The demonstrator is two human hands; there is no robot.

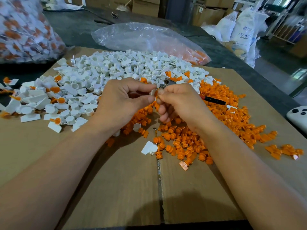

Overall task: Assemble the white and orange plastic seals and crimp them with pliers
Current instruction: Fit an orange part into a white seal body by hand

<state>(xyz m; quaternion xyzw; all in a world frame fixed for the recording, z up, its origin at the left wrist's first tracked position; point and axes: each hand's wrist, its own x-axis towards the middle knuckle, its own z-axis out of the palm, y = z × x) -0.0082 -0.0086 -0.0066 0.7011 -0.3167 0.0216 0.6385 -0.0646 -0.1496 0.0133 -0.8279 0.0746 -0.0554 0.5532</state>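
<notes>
On a flat cardboard sheet (116, 180) lie a heap of white parts (116, 67) and a heap of orange parts (224, 117). Above them the left hand (123, 100) and right hand (181, 105) meet, and the curled fingertips of both pinch one white seal (153, 92). The pliers (214, 101) show just behind the right hand.

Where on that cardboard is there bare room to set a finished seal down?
The cardboard is bare at the near edge around the seam, and at near left below the white pile. Crowded farther back: white pile left, orange pile right, left hand and right hand pinching a seal between.
</notes>
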